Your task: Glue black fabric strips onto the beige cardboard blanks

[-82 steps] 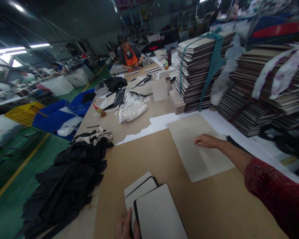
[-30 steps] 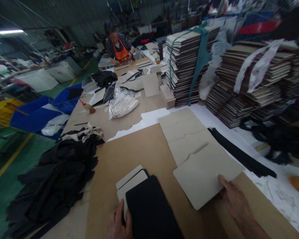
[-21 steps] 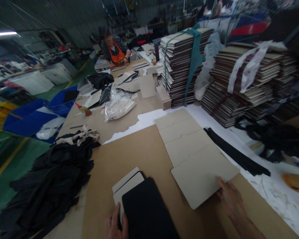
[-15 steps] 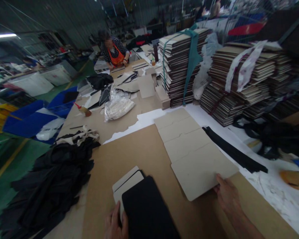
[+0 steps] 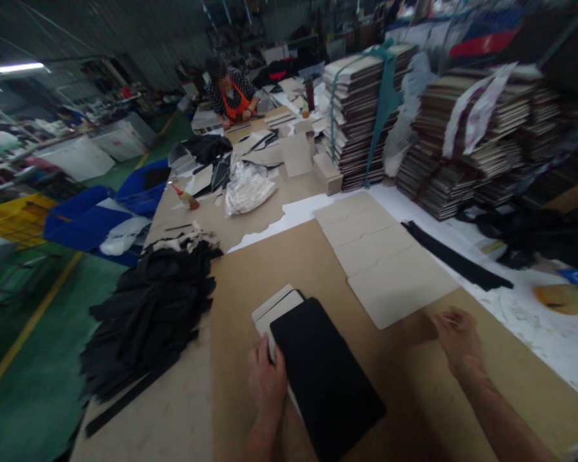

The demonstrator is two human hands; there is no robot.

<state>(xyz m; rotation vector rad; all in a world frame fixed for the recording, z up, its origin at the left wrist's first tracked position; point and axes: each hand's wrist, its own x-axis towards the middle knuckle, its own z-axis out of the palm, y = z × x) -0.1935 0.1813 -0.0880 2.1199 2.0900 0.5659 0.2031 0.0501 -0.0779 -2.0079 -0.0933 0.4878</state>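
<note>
My left hand [image 5: 266,380] grips the left edge of a black-faced board [image 5: 325,378] that lies on top of a small stack of white boards [image 5: 275,307] on the brown cardboard sheet [image 5: 289,263]. My right hand [image 5: 455,333] hovers just off the near right corner of a row of overlapping grey boards [image 5: 385,260]. Its fingers are loosely curled and blurred, with nothing seen in them. The nearest grey board [image 5: 402,292] lies flat on the sheet.
A heap of black fabric [image 5: 154,308] lies at the left table edge. Tall strapped stacks of boards [image 5: 361,109] and a second pile of stacks [image 5: 481,141] stand at the back right. A black strip [image 5: 455,264] lies on white paper. A co-worker in an orange apron [image 5: 234,96] works at the far end.
My right hand let go of the nearest grey board, which now lies flat in the row, and drew back. The left hand stays on the black board. The view shifted.
</note>
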